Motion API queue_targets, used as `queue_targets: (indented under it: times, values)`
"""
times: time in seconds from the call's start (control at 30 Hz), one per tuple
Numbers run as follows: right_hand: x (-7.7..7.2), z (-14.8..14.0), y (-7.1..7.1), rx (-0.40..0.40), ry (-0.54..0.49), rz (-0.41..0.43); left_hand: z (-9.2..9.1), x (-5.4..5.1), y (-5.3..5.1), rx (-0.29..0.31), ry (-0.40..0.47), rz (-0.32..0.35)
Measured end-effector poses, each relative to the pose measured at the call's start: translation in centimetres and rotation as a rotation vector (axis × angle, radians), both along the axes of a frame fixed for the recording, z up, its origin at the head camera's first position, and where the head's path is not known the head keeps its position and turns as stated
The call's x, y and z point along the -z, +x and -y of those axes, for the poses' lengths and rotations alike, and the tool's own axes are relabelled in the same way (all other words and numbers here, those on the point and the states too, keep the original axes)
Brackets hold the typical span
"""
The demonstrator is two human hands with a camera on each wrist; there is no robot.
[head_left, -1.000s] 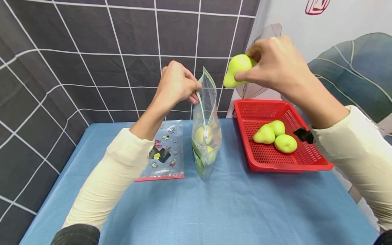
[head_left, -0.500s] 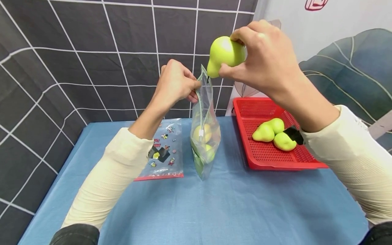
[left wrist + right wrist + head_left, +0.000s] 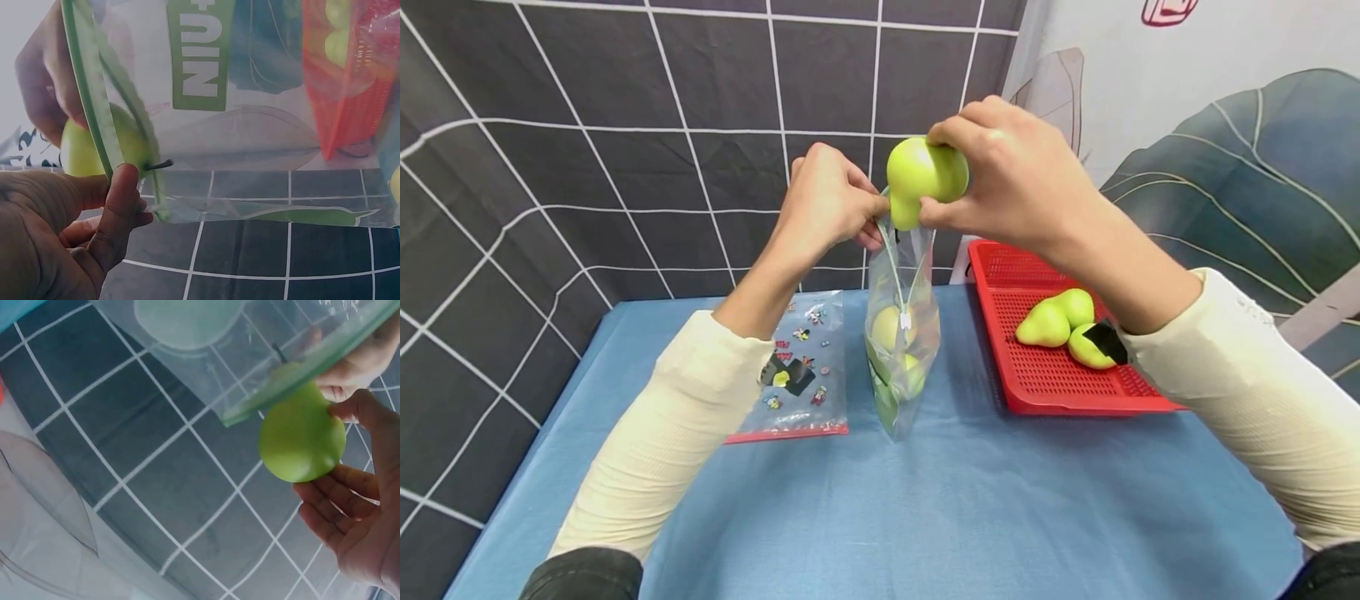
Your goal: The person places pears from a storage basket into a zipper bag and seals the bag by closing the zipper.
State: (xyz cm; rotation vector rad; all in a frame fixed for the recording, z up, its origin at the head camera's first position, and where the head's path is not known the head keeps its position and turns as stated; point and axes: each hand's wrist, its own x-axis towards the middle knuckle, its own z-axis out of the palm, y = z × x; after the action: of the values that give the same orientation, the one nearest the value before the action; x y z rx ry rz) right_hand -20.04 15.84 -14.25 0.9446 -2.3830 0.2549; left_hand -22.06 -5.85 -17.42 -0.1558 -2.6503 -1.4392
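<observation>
My left hand pinches the green-edged rim of a clear zip bag and holds it upright on the table. Two yellow-green fruits show through the bag's wall, one above the other. In my right hand is a green pear, gripped between thumb and fingers with its stem end down at the bag's mouth. From the left wrist view, the pear is partly behind the green rim, its dark stem inside the opening. The right wrist view shows the pear's narrow end within the mouth.
On the right stands a red plastic basket with several green pears, one partly covered by a black piece at the right cuff. Left of the upright bag, a flat printed zip bag with a red edge lies on the blue cloth.
My right hand has carried the pear leftward from above the basket side and lowered it to the bag's mouth. The left hand keeps its pinch on the rim.
</observation>
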Motion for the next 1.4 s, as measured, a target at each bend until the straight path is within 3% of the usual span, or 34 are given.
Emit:
queue_targets:
  times: [0.4,0.77,1.1,1.4]
  values:
    - [0.2,0.5,0.2,0.068,0.173,0.214,0.3,-0.2,-0.1,-0.024,-0.005,-0.001]
    - [0.0,0.8,0.6,0.07,0.25,0.252,0.4,-0.3,0.0,-0.022,-0.013,0.0]
    - [0.7,0.5,0.8,0.045,0.127,0.179,0.6,-0.1,-0.1,-0.018,-0.012,-0.013]
    - [5.1,-0.4,2.3,-0.149,-0.141,0.03,1.0,-0.1,-0.2,-0.034,-0.119,-0.021]
